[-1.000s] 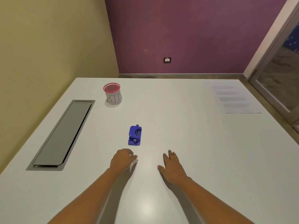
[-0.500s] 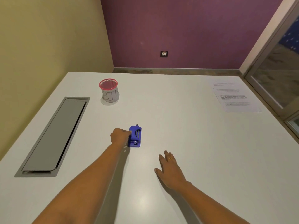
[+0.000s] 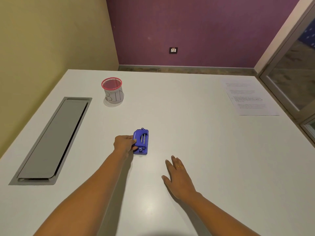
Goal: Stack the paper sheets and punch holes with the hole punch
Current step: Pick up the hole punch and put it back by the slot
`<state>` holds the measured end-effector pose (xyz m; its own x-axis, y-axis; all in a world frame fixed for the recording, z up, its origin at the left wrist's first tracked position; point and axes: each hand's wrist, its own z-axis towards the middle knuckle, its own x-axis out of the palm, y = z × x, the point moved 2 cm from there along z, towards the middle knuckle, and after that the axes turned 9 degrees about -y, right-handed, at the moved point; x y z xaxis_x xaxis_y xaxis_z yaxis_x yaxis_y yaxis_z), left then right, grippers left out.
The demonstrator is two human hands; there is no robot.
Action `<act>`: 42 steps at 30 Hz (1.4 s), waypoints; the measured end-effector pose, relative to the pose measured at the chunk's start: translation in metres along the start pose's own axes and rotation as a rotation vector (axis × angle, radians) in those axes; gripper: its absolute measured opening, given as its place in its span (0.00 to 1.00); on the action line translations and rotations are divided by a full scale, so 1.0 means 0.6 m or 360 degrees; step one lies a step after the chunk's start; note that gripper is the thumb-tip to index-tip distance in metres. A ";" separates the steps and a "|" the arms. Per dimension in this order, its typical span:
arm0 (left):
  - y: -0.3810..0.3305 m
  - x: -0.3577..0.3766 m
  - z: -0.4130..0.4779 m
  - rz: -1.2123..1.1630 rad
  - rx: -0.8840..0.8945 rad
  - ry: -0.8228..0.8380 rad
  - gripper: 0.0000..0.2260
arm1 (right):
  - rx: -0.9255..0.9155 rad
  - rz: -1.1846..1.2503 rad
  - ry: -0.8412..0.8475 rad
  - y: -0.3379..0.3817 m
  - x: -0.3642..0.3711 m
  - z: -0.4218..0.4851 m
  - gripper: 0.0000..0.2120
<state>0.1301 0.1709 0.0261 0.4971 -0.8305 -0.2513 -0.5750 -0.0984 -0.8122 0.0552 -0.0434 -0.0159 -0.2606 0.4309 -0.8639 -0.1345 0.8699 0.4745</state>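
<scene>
Now the blue hole punch (image 3: 141, 142) sits on the white surface (image 3: 196, 133), roughly in the middle and lying lengthwise away from the person. The left hand (image 3: 124, 144) is at its left side, with the fingers (image 3: 135, 141) curled against the punch's left edge and grasping it there; the rest of the punch lies just to the right of the knuckles, uncovered. The right hand (image 3: 179, 178) is nearer the person and to the right, well apart from the punch. It holds nothing, and its fingers are straight and relaxed, close together, palm down over the surface. Whether the palm touches the surface cannot be told. A thin ring (image 3: 179, 166) shows on one finger. The paper sheets (image 3: 248, 97) lie flat at the far right, near the edge, well apart from both hands. A red-rimmed cup (image 3: 113, 91) marked "BIN" stands at the far left, beside a long grey hatch (image 3: 51, 138) set into the surface.
</scene>
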 end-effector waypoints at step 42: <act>0.059 -0.052 -0.093 -0.1150 -0.0374 0.0894 0.22 | 0.0263 0.1241 -0.0298 0.178 -0.035 0.017 0.39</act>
<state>0.0578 0.1626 0.0345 0.4335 -0.6617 0.6117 -0.3964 -0.7497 -0.5299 0.0558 0.0432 0.0512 -0.0550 0.9468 -0.3170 0.1660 0.3218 0.9321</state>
